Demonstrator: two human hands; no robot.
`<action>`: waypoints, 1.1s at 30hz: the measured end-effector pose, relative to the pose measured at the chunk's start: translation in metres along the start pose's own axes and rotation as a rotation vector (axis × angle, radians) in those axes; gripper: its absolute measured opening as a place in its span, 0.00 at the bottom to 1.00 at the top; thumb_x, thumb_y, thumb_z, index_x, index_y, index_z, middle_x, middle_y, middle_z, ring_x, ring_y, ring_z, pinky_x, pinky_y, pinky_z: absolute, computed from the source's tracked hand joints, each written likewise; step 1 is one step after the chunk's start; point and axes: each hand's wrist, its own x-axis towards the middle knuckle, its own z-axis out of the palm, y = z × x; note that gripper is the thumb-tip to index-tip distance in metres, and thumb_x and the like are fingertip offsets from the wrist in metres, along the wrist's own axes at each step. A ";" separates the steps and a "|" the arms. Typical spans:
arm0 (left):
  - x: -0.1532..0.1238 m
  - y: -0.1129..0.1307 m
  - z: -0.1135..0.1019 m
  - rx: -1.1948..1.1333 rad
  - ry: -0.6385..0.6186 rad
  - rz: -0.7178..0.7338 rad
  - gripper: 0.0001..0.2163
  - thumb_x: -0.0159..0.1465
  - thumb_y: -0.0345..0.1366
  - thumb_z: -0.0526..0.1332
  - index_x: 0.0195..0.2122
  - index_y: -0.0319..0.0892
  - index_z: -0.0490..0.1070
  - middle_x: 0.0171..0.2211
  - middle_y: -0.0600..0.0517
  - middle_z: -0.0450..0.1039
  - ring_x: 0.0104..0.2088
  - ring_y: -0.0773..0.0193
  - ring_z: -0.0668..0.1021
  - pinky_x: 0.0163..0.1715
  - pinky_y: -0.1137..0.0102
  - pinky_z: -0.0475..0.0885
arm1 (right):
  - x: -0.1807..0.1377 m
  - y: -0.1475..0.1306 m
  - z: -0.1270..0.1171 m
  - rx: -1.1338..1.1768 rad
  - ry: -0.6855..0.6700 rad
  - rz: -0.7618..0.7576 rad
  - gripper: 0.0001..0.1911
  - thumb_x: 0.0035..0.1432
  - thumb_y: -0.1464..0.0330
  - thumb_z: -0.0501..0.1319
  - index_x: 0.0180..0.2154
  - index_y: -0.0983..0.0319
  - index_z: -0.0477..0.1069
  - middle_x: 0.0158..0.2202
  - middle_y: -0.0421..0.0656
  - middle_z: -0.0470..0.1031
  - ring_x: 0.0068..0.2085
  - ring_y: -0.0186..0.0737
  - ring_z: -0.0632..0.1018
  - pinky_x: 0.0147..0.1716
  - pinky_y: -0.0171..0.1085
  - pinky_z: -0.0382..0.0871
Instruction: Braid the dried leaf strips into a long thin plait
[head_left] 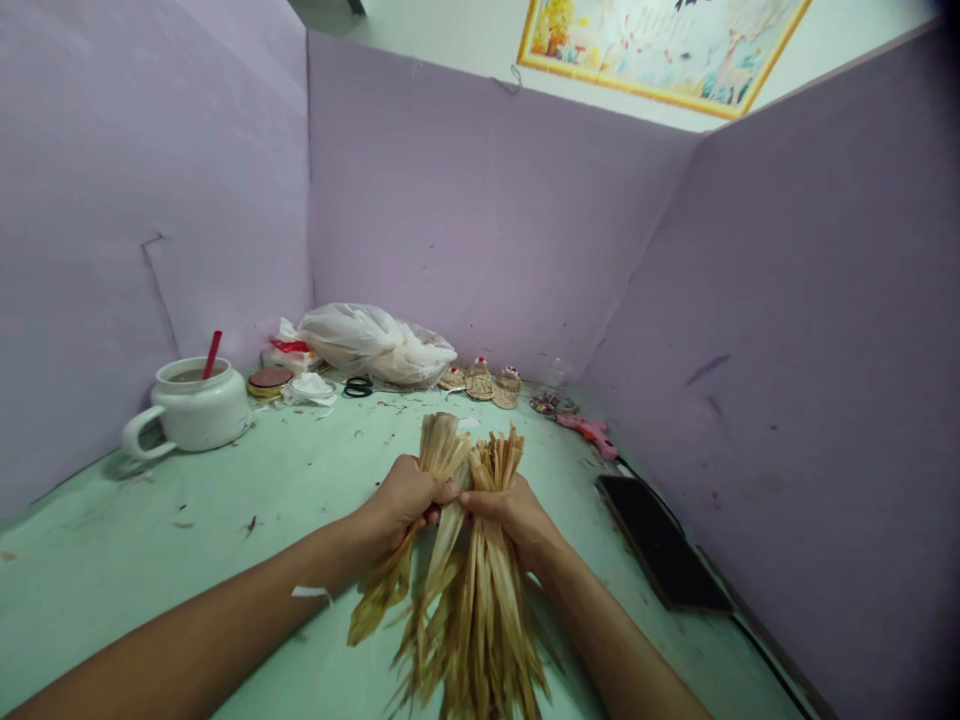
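Dried, straw-coloured leaf strips that look like corn husks are in both hands over the pale green table (315, 500). My left hand (412, 500) is closed around a smaller bunch of husks (441, 445), whose cut ends point away from me. My right hand (517, 515) grips a thicker bundle of husks (491, 580), its frayed ends hanging toward me. The two thumbs meet between the bunches, near a strip that runs down between them. My fingers on the far side of the bundles are mostly hidden.
A white mug (199, 410) with a red stick stands at left. Along the back lie black-handled scissors (358, 386), a plastic bag (375, 345) and several small woven pieces (480, 380). A pink glue gun (589, 432) and a dark flat slab (664, 545) lie right. Lilac panels enclose the table.
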 end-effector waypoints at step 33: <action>0.043 0.007 -0.064 -0.433 0.014 -0.122 0.07 0.54 0.28 0.56 0.20 0.36 0.61 0.13 0.55 0.62 0.09 0.78 0.60 0.06 0.83 0.50 | 0.003 -0.038 -0.068 0.212 0.075 0.069 0.11 0.34 0.70 0.63 0.27 0.59 0.67 0.20 0.35 0.62 0.18 0.27 0.61 0.16 0.28 0.55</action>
